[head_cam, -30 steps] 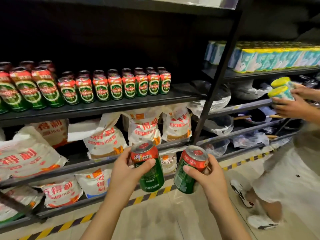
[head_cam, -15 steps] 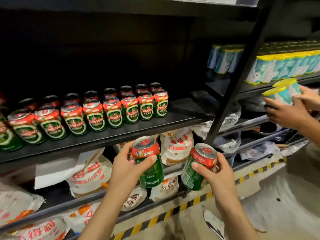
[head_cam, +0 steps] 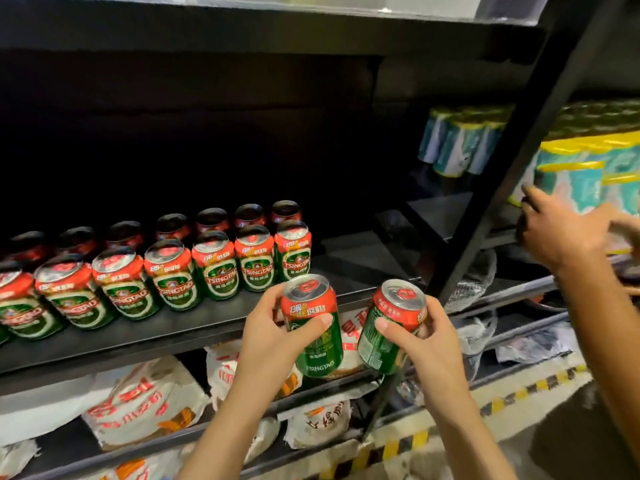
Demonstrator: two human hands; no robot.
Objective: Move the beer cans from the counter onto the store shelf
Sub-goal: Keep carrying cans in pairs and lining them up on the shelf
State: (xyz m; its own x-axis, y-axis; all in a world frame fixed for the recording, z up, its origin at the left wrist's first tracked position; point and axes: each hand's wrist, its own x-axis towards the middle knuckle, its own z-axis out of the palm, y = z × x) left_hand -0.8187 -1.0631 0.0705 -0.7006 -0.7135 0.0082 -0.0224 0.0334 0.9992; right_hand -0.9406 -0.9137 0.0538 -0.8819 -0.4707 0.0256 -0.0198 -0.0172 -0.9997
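Left hand [head_cam: 273, 336] fingers clamp one beer can [head_cam: 313, 327]; right hand [head_cam: 429, 344] another can [head_cam: 391, 329]; both upright, near shelf [head_cam: 194, 329] gap right of row [head_cam: 166, 271], ready for placing.

Two bare forearms, no sleeves, left hand [head_cam: 273, 327], right hand [head_cam: 427, 336], short nails

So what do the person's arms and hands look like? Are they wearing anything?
Both are bare. The left hand and right hand have no gloves, rings or watch that I can see, and both forearms show no sleeves up to the picture's bottom edge. The fingernails are short and plain.
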